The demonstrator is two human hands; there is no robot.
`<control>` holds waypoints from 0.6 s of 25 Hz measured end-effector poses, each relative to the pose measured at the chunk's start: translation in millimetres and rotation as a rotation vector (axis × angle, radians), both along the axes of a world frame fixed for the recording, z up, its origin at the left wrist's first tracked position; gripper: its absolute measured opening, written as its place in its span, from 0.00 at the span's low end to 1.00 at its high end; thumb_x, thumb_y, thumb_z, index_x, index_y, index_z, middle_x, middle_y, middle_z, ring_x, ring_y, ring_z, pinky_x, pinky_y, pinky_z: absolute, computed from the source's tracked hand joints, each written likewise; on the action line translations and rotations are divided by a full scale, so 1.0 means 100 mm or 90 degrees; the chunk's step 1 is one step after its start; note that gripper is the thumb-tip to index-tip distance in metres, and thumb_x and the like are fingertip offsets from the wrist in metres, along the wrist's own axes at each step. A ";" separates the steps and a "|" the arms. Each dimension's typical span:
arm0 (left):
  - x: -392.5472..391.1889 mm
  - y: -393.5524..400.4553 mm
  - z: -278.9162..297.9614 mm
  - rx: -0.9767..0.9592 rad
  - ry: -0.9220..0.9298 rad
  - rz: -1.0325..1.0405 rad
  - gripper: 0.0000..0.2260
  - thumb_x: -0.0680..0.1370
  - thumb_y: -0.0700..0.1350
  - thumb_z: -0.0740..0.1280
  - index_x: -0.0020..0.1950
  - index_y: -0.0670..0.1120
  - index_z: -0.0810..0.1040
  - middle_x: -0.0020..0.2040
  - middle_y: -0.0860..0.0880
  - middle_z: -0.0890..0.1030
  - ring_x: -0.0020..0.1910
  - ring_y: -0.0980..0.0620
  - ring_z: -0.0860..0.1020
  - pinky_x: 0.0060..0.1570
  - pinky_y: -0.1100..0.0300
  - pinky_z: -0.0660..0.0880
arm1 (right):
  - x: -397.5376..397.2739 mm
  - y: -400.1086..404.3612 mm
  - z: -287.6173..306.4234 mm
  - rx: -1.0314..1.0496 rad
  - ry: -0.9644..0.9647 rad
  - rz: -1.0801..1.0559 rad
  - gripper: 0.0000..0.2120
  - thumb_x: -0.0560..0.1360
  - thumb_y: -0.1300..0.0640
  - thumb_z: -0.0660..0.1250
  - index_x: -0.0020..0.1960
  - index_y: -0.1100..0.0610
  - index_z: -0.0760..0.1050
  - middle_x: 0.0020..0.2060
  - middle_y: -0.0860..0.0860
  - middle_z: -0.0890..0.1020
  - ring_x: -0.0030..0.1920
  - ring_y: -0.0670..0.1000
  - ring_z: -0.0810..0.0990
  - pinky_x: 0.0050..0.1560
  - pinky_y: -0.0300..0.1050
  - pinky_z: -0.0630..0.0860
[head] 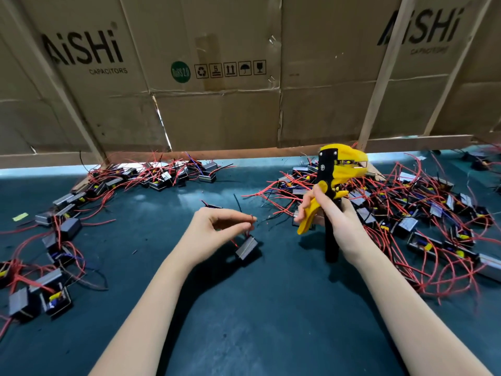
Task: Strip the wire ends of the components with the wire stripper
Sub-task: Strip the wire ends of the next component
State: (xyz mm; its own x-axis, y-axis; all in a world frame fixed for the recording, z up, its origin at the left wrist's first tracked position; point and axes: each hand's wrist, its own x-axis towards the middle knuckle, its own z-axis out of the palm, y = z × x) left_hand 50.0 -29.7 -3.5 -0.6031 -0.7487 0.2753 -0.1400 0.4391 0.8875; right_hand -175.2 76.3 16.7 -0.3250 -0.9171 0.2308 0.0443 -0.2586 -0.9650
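Note:
My right hand [329,214] grips the handles of a yellow and black wire stripper [336,172], held upright with its jaws pointing right, above the mat. My left hand [217,229] pinches the red wires [250,226] of a small black component [246,249], which hangs just below my fingertips, close over the dark green mat [244,308]. The stripper's jaws are well apart from the wire I hold.
A large pile of black components with red wires [406,213] lies at the right. More components [151,175] spread along the back left and the left edge [48,267]. Cardboard boxes [217,77] wall off the back of the bench.

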 end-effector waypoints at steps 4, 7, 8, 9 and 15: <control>-0.08 0.06 -0.03 -0.051 -0.055 -0.036 0.06 0.75 0.42 0.74 0.49 0.51 0.87 0.41 0.53 0.86 0.38 0.59 0.82 0.40 0.68 0.75 | -0.09 -0.01 -0.04 -0.022 0.231 -0.133 0.15 0.71 0.48 0.74 0.43 0.58 0.75 0.35 0.47 0.78 0.38 0.49 0.75 0.44 0.41 0.71; -0.10 0.06 -0.05 -0.065 -0.109 -0.060 0.07 0.74 0.44 0.75 0.51 0.51 0.87 0.43 0.57 0.86 0.41 0.63 0.81 0.42 0.72 0.72 | -0.14 -0.05 -0.16 0.023 0.666 -0.352 0.15 0.71 0.48 0.74 0.42 0.57 0.73 0.36 0.52 0.76 0.42 0.58 0.74 0.43 0.52 0.69; -0.10 0.06 -0.06 -0.068 -0.118 -0.057 0.07 0.74 0.45 0.75 0.51 0.52 0.87 0.43 0.58 0.86 0.43 0.62 0.82 0.43 0.71 0.72 | -0.14 -0.06 -0.19 0.051 0.756 -0.410 0.16 0.69 0.47 0.74 0.44 0.58 0.74 0.37 0.53 0.77 0.44 0.60 0.75 0.44 0.53 0.69; -0.10 0.06 -0.06 -0.073 -0.124 -0.048 0.05 0.74 0.45 0.75 0.49 0.52 0.87 0.42 0.58 0.86 0.43 0.61 0.82 0.43 0.70 0.71 | -0.14 -0.07 -0.22 0.083 0.807 -0.440 0.18 0.67 0.46 0.74 0.45 0.58 0.75 0.39 0.55 0.77 0.45 0.61 0.75 0.45 0.53 0.69; -0.15 0.09 -0.07 -0.042 -0.123 -0.041 0.09 0.78 0.48 0.70 0.40 0.50 0.86 0.33 0.48 0.82 0.33 0.58 0.76 0.39 0.62 0.72 | -0.20 -0.08 -0.26 0.196 0.934 -0.469 0.23 0.64 0.45 0.75 0.48 0.62 0.76 0.43 0.58 0.79 0.48 0.61 0.76 0.50 0.54 0.68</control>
State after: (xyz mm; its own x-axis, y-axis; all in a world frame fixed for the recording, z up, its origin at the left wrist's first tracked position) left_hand 35.5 -21.0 -10.6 -0.6950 -0.6916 0.1967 -0.2748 0.5083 0.8161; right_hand -194.7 68.6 -8.8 -0.3641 -0.7428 0.5619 -0.9195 0.3827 -0.0899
